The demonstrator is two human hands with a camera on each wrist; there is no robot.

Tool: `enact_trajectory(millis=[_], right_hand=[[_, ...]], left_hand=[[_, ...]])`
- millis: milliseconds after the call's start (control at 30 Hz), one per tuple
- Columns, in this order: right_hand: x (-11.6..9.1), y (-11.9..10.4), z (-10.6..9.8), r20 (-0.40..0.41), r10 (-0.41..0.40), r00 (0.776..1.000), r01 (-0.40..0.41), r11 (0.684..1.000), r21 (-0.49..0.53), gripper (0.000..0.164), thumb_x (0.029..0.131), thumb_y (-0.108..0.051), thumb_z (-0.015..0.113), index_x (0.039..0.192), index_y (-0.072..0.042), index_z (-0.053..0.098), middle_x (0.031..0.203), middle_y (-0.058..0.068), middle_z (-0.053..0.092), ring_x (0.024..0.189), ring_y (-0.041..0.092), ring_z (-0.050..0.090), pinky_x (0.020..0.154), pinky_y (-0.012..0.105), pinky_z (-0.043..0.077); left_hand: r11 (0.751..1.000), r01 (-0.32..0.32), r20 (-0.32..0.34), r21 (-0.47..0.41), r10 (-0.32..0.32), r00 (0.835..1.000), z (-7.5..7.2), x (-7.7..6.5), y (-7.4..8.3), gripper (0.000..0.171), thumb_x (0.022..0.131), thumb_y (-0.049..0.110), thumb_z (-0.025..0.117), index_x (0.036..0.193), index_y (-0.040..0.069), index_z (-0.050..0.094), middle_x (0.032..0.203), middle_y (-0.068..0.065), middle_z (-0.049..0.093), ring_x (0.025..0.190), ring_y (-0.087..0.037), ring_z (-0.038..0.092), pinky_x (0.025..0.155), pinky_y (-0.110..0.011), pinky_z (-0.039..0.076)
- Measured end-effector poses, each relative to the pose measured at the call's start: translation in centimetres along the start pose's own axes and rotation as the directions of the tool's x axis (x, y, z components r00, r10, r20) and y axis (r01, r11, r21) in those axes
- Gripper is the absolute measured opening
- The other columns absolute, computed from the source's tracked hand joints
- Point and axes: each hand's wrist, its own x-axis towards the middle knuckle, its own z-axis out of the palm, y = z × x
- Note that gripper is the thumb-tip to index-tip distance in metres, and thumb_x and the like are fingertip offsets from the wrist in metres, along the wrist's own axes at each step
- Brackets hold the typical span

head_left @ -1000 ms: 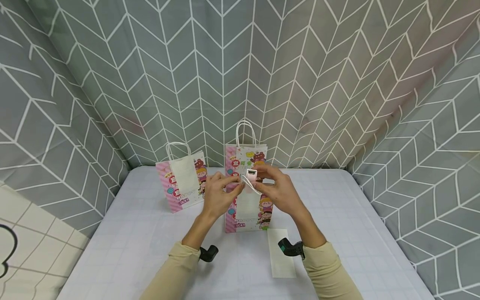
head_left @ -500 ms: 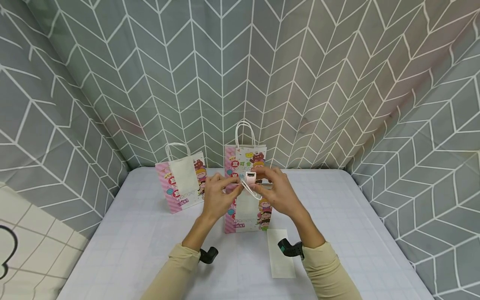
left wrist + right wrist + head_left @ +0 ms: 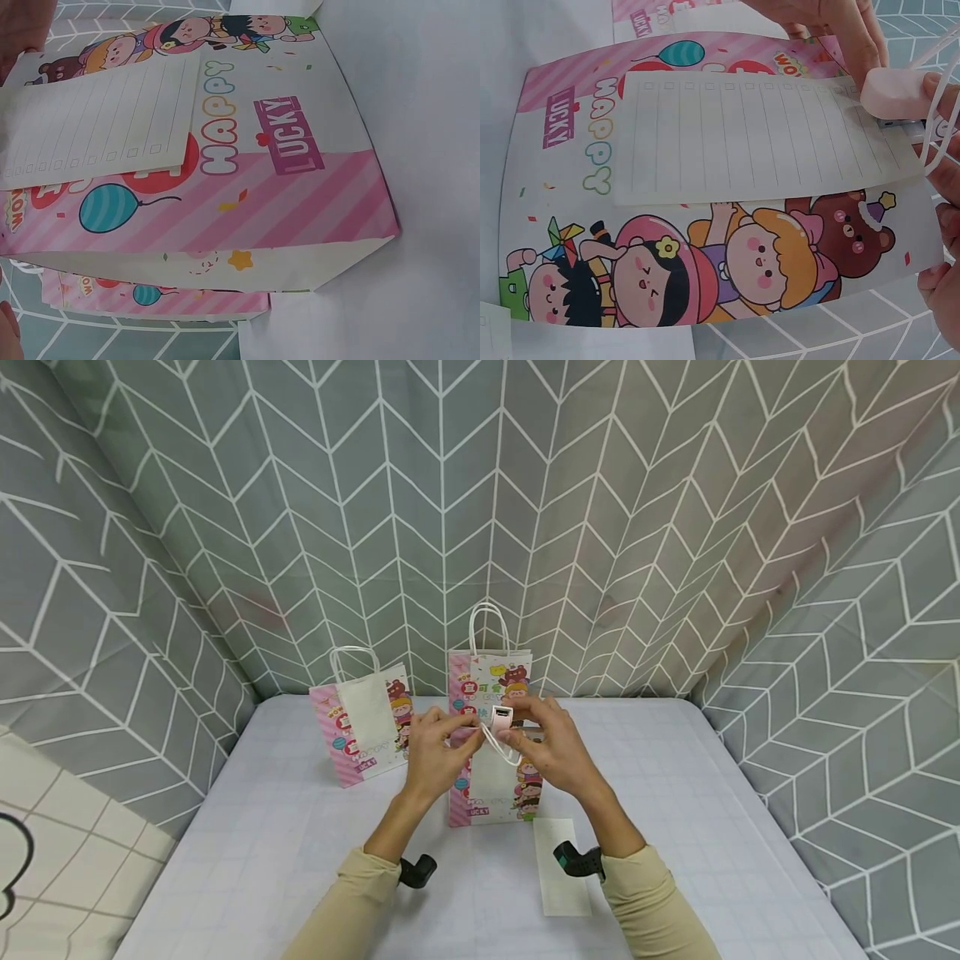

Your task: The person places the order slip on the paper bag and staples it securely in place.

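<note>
In the head view my left hand [image 3: 435, 756] pinches the top of a pink and white cartoon paper bag [image 3: 315, 202], near its left side. A lined paper strip [image 3: 720, 142] with small checkboxes lies on the bag's front, its upper end at the bag's top edge. My right hand [image 3: 557, 750] grips a small pink stapler [image 3: 896, 91], set at the strip's upper end by the bag's top edge. I cannot tell whether its jaws are pressed together. The bag's white cord handle [image 3: 504, 754] hangs forward between my hands.
Another such bag [image 3: 502, 664] stands right behind, handle upright. To the left stands one [image 3: 348, 760] with a blank-looking strip [image 3: 370, 714] on its front. A loose paper strip [image 3: 551, 868] lies on the white table [image 3: 300, 860], under my right wrist. Patterned curtains hang around.
The stapler has dipped and tilted slightly in my right hand. The front cord handle droops a little lower. My left hand stays in nearly the same place.
</note>
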Motion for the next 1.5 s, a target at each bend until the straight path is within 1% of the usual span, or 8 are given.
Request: enact_trajectory(millis=[133,300,467,567,900,1067,1333,1500], right_hand=[[0.0,0.1,0.1,-0.012,0.0,1.0,0.0,1.0,-0.022,0.044,0.091,-0.027,0.076,0.13,-0.011,0.063,0.109,0.0,0.072,0.096,0.016,0.048,0.093,0.051,0.029],[0.0,0.1,0.1,-0.018,-0.004,1.0,0.003,0.999,-0.035,0.045,0.09,-0.026,0.076,0.13,-0.01,0.063,0.11,0.0,0.073,0.095,0.016,0.048,0.092,0.052,0.027],[-0.1,0.1,0.1,-0.024,-0.009,1.0,0.008,0.999,-0.044,0.044,0.09,-0.027,0.076,0.129,-0.011,0.064,0.109,0.001,0.073,0.096,0.016,0.048,0.093,0.053,0.028],[-0.2,0.1,0.1,-0.025,-0.01,1.0,0.008,0.999,-0.044,0.043,0.09,-0.027,0.077,0.129,-0.015,0.064,0.109,0.0,0.073,0.097,0.016,0.048,0.094,0.054,0.028],[-0.1,0.0,0.1,-0.046,-0.03,0.998,0.028,0.998,-0.049,0.045,0.088,-0.024,0.078,0.13,-0.014,0.063,0.109,0.0,0.074,0.097,0.016,0.049,0.093,0.053,0.027],[0.0,-0.3,0.2,-0.038,-0.002,0.999,0.0,0.998,-0.07,0.046,0.088,-0.027,0.078,0.13,-0.014,0.063,0.108,0.0,0.073,0.094,0.018,0.047,0.091,0.049,0.026],[0.3,-1.0,0.5,-0.041,0.12,0.992,-0.124,0.982,-0.14,0.051,0.083,-0.035,0.082,0.128,-0.013,0.068,0.103,0.001,0.067,0.086,0.024,0.043,0.082,0.041,0.03],[0.4,-1.1,0.7,-0.06,0.083,0.995,-0.093,0.976,-0.199,0.046,0.084,-0.033,0.081,0.123,-0.011,0.07,0.1,0.001,0.071,0.086,0.024,0.045,0.081,0.041,0.032]], left_hand=[[1.0,0.004,0.017,-0.007,-0.004,1.0,-0.1,0.0,0.1,0.015,0.082,0.019,0.085,0.094,0.013,0.08,0.073,0.003,0.069,0.07,-0.017,0.045,0.079,-0.042,0.03],[0.998,0.034,0.105,-0.049,-0.029,0.994,-0.6,0.0,0.0,0.019,0.085,0.025,0.08,0.101,0.015,0.078,0.086,0.002,0.069,0.082,-0.018,0.049,0.087,-0.046,0.03],[0.997,0.046,0.234,-0.07,-0.029,0.972,-0.9,0.2,-0.2,0.042,0.084,0.047,0.076,0.118,0.022,0.073,0.101,0.005,0.068,0.095,-0.014,0.049,0.095,-0.05,0.028],[0.999,0.032,0.271,-0.037,-0.02,0.962,-0.9,0.4,0.0,0.053,0.081,0.053,0.079,0.123,0.021,0.072,0.102,0.005,0.067,0.095,-0.014,0.049,0.095,-0.05,0.029],[0.993,0.057,0.227,0.106,-0.08,0.971,-0.5,1.1,1.8,0.046,0.074,0.037,0.09,0.111,0.016,0.073,0.099,0.002,0.075,0.084,-0.015,0.048,0.089,-0.045,0.032],[0.985,0.031,0.199,0.169,-0.065,0.978,-0.3,1.3,2.3,0.033,0.078,0.029,0.085,0.105,0.016,0.072,0.094,0.0,0.075,0.077,-0.016,0.046,0.089,-0.047,0.031],[0.975,-0.005,0.167,0.222,-0.033,0.985,0.0,1.3,2.3,0.028,0.076,0.024,0.081,0.1,0.017,0.071,0.092,0.0,0.077,0.074,-0.016,0.044,0.085,-0.047,0.031],[0.972,-0.025,0.156,0.234,-0.012,0.988,0.1,1.4,2.4,0.027,0.078,0.03,0.08,0.098,0.015,0.071,0.089,-0.001,0.077,0.074,-0.018,0.046,0.084,-0.048,0.032]])
